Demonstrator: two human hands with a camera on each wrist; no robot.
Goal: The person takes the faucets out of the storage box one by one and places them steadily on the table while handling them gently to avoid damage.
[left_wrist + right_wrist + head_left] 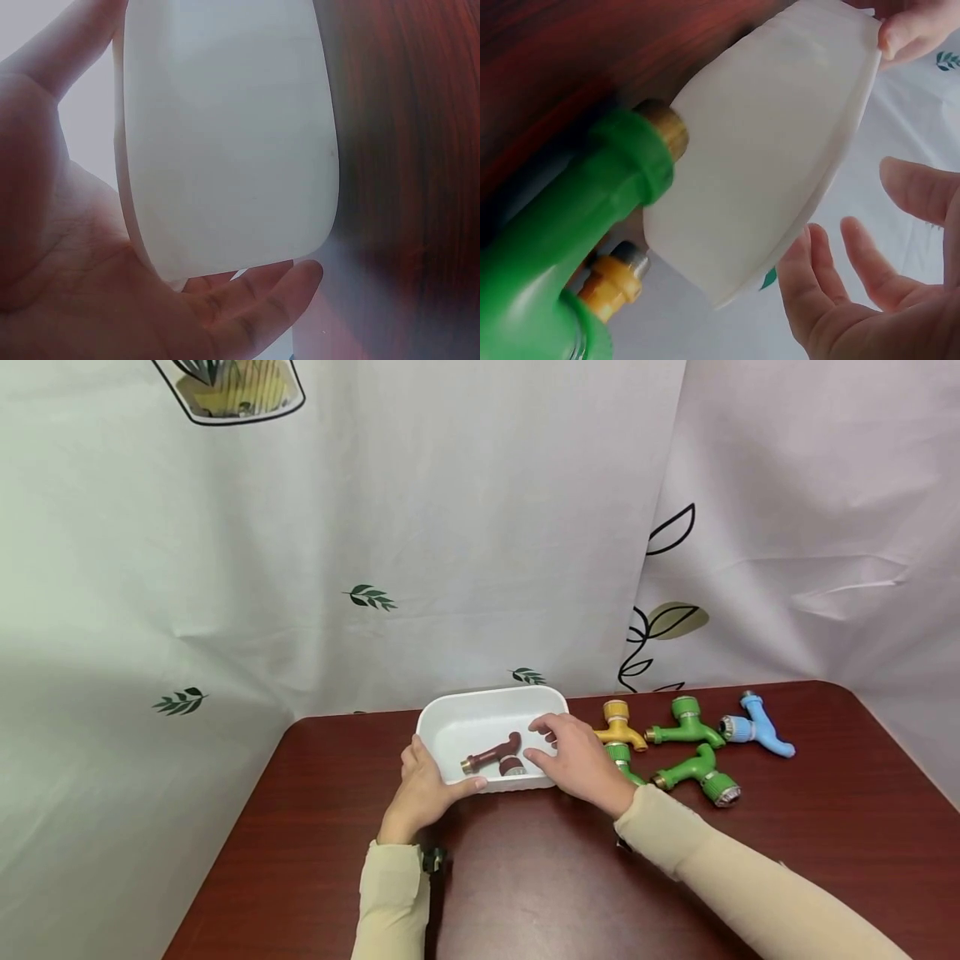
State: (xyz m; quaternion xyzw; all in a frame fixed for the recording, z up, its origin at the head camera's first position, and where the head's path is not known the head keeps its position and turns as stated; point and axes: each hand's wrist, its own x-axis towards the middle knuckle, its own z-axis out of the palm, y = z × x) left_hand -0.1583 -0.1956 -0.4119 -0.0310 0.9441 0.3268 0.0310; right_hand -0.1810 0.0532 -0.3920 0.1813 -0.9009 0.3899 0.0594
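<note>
A white plastic tray (457, 718) stands near the table's back edge, with a dark red tap (495, 756) lying in it. My left hand (420, 785) grips the tray's left end, thumb along the near side and fingers round the end. The left wrist view shows that hand's fingers (262, 307) beside the tray's pale wall (232, 142). Over the tray's right end is my right hand (583, 760), thumb and fingers spread apart and holding nothing. In the right wrist view its fingers (810, 292) are by the rim; whether they touch it I cannot tell.
Right of the tray lie a yellow tap (618, 722), several green taps (693, 727) and a light blue tap (761, 727) on the dark red-brown table (315, 860). One green tap is partly hidden by my right hand. A pale patterned cloth (450, 527) hangs behind.
</note>
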